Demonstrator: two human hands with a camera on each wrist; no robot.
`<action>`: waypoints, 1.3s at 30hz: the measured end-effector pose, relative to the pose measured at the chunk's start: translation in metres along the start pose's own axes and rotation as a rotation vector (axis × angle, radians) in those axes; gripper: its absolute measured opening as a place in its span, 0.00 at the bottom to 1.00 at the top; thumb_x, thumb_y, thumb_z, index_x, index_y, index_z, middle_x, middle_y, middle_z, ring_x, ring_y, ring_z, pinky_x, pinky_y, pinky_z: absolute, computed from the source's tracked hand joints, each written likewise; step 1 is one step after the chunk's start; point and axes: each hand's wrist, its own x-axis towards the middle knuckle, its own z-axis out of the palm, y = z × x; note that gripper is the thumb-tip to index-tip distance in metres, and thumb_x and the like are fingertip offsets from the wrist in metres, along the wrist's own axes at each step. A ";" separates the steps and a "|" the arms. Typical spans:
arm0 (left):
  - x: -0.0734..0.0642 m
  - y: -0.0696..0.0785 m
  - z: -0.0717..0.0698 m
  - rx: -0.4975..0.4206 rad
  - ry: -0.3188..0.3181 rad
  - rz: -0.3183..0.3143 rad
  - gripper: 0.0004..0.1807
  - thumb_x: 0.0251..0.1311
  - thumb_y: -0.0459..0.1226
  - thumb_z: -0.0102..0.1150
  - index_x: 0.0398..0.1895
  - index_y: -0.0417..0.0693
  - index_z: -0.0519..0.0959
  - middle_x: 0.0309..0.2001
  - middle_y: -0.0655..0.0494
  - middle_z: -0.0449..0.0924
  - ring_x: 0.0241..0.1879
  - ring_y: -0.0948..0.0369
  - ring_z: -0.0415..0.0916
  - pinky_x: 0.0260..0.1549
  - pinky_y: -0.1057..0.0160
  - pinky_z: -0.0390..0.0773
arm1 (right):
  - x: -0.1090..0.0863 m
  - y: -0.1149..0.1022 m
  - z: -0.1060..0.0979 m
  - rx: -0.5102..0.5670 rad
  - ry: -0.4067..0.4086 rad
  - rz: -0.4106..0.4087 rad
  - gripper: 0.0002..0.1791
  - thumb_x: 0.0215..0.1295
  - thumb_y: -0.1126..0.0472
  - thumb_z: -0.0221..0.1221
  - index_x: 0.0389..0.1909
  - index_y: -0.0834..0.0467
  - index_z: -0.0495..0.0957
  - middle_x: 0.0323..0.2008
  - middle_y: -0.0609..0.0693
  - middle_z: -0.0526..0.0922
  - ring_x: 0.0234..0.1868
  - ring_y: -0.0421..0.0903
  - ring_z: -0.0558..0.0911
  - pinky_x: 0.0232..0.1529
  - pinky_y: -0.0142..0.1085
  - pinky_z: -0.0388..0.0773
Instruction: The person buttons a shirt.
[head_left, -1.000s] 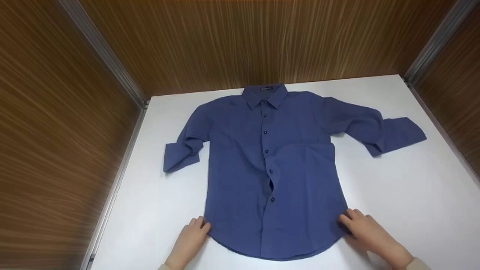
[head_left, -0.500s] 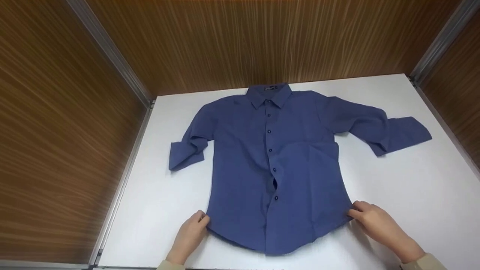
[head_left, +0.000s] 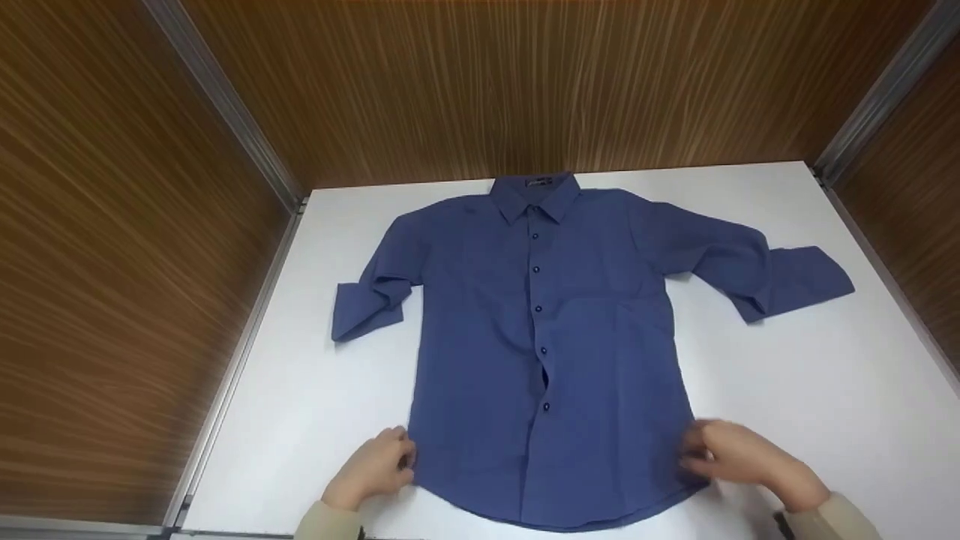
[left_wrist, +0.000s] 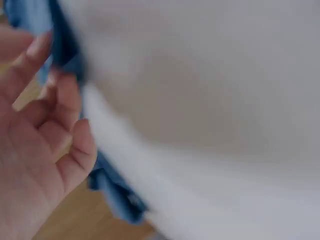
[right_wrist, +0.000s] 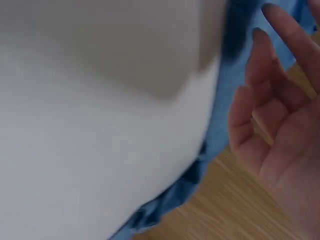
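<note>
A dark blue button-up shirt (head_left: 480, 337) lies front up, its collar at the far side and its curved hem towards me. Both sleeves are bent, and the front placket gapes slightly between the lower buttons. At the hem's left corner is my left hand (head_left: 375, 466), thumb and fingers parted and loosely bent beside the cloth edge. My right hand (head_left: 739, 454) is at the right corner, slightly blurred, with a gap between thumb and fingers. In both wrist views, bent fingers (left_wrist: 67, 100) are close to the blue cloth; whether any still touch it is hard to tell.
The shirt rests on a white tabletop (head_left: 255, 420). Wood-grain panels (head_left: 435, 90) stand behind it and on both sides, joined by metal corner strips (head_left: 232, 112). The collar reaches the table's back edge.
Both hands pinched the hem corners half a second ago; now their fingers have parted from the cloth. The hem lies lower in view, and the raised fold on the right front has flattened.
</note>
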 end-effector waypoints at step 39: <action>0.150 0.073 0.038 0.654 -0.086 0.491 0.24 0.62 0.55 0.36 0.61 0.65 0.64 0.62 0.63 0.57 0.59 0.59 0.54 0.48 0.52 0.62 | 0.174 -0.033 0.035 -0.098 -0.058 -0.320 0.03 0.59 0.64 0.55 0.27 0.54 0.74 0.24 0.46 0.74 0.22 0.38 0.73 0.22 0.27 0.68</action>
